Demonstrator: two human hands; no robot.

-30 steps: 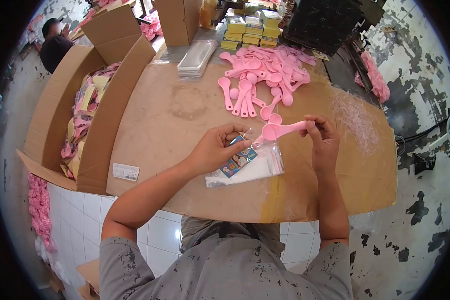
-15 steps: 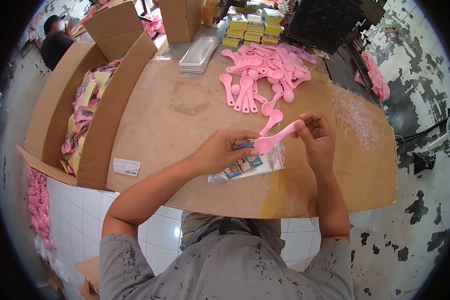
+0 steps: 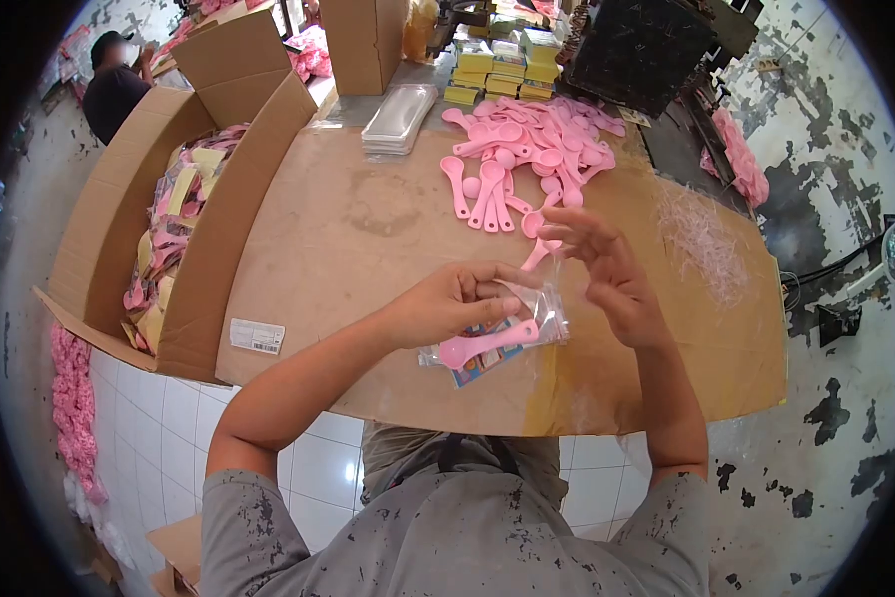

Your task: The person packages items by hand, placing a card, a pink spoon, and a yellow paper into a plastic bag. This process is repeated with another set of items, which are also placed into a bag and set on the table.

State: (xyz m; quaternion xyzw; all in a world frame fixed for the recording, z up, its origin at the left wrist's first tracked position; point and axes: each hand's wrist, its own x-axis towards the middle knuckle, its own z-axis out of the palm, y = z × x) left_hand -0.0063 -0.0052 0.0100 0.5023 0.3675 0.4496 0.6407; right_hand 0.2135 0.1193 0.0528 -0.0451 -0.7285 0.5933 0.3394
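My left hand (image 3: 447,306) pinches the upper edge of a clear plastic bag (image 3: 550,316) above the cardboard-covered table. A pink measuring spoon (image 3: 487,343) lies slanted at the bag, bowl toward the left; it looks to be inside the plastic. Behind it shows a blue printed card (image 3: 475,374), partly covered. To the right of the bag, my right hand (image 3: 611,284) is raised with its fingers apart and nothing in them. Just past its fingertips, another pink spoon (image 3: 539,254) rests on the table, near the big pile of pink spoons (image 3: 542,144).
On the left stands an open carton (image 3: 203,264) filled with packed spoons. Clear plastic trays (image 3: 399,117) and stacks of yellow-edged cards (image 3: 507,68) sit at the back. Plastic strands (image 3: 708,239) lie at right. A person (image 3: 116,90) is at the far left.
The pink spoon has left my right hand and now lies lower, at the bag. My right hand has opened. The bag has tilted, and its card hangs lower.
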